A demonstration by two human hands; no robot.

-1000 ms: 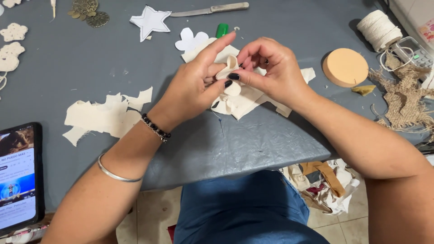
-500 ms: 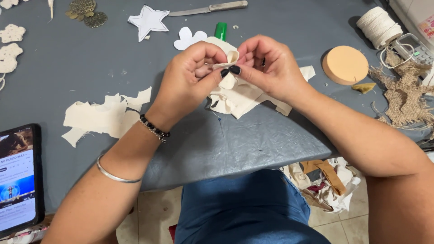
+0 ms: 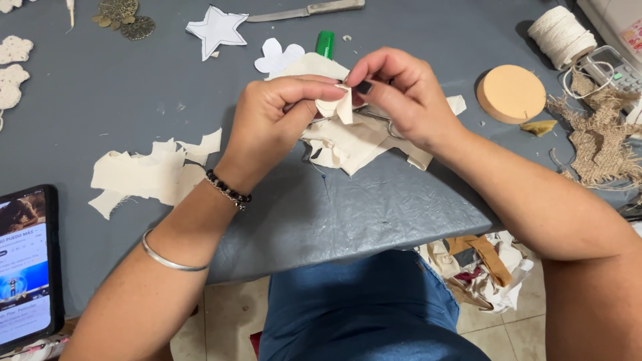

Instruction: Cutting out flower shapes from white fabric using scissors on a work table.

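Both hands meet above the grey table (image 3: 348, 207) and pinch one small piece of cream cloth (image 3: 339, 107) between thumbs and fingertips. My left hand (image 3: 277, 117) grips its left side; my right hand (image 3: 394, 93) grips its right side and top. Under the hands lies a heap of cream cloth scraps (image 3: 348, 144). Behind the fingers I see a white flower-shaped paper cutout (image 3: 273, 57) and a green marker (image 3: 325, 43), partly hidden.
A white paper star (image 3: 215, 28) and a table knife (image 3: 307, 11) lie at the back. Cream offcuts (image 3: 150, 174) sit left, a phone (image 3: 27, 267) at the near left edge. A round tan disc (image 3: 511, 93), twine spool (image 3: 560, 35) and burlap (image 3: 602, 137) are right.
The hands have shifted slightly up and together. The small cloth piece now stands upright between the fingertips, and more of the paper flower is covered.
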